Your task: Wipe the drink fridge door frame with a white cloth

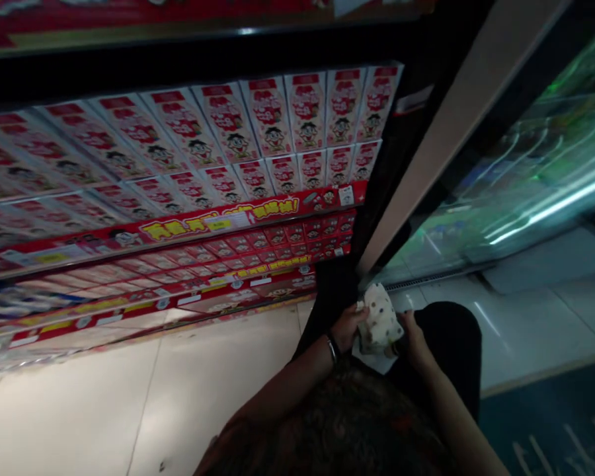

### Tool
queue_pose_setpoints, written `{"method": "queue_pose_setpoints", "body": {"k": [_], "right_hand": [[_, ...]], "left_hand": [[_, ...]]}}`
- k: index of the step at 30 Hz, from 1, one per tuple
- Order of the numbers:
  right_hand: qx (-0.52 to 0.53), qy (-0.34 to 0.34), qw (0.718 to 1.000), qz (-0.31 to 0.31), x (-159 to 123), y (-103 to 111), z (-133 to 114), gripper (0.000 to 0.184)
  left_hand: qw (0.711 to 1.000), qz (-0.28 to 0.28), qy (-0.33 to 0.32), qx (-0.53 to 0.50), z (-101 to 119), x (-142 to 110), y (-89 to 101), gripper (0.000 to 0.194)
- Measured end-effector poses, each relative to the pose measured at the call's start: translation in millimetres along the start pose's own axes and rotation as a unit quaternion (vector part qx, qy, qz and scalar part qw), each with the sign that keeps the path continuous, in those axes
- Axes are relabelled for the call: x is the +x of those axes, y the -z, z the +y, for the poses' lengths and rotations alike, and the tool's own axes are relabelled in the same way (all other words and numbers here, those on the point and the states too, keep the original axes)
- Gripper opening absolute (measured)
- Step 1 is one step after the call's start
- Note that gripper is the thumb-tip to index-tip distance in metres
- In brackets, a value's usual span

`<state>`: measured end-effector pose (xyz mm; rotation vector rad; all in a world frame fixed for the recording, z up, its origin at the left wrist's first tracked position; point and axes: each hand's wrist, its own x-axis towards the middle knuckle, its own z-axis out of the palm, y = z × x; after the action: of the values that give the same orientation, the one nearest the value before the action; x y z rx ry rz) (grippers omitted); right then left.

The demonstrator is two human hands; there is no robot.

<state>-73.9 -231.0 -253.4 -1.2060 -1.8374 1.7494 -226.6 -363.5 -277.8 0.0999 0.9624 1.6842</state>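
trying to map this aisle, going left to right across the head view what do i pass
red-and-white snack boxes on a shelf → left hand → dotted white pouch → right hand → glass panel

Red-and-white snack boxes [268,125] crowd the store shelves [178,228]; a glass display case [540,178] stands across the pale tiled floor [129,396].

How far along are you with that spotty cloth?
Done: nothing clearly finished shows, though the red boxes sit in tidy shelf rows. In hand: the spotty cream cloth, gripped by the left hand and right hand. Left: it looks bunched, not flat.
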Motion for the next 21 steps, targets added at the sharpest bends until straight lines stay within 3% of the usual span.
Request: {"method": "queue_pose_setpoints", "body": {"k": [3,8,12,15,21], "right_hand": [[0.072,-0.031,0.997,-0.019,0.8,-0.3,7.5,0.076],[0.09,-0.024,0.995,0.03,11.8,12.5,15.3,0.062],[0.005,0.048,0.995,0.086,12.6,15.8,21.6,0.061],[-0.089,0.135,0.978,0.135,2.8,11.0,17.0,0.055],[-0.222,0.254,0.939,0.07,-21.5,-15.8,8.3,0.048]], "left_hand": [[1.0,0.009,0.008,-0.022,5.3,2.2,-3.9,0.073],[0.999,0.027,0.016,-0.036,6.4,6.3,-6.5,0.069],[0.998,0.045,0.016,-0.031,4.8,11.6,-2.6,0.065],[0.999,0.048,0.007,-0.014,3.9,13.5,-0.9,0.064],[0.998,0.011,0.022,0.062,-0.9,9.3,-5.3,0.066]]}}
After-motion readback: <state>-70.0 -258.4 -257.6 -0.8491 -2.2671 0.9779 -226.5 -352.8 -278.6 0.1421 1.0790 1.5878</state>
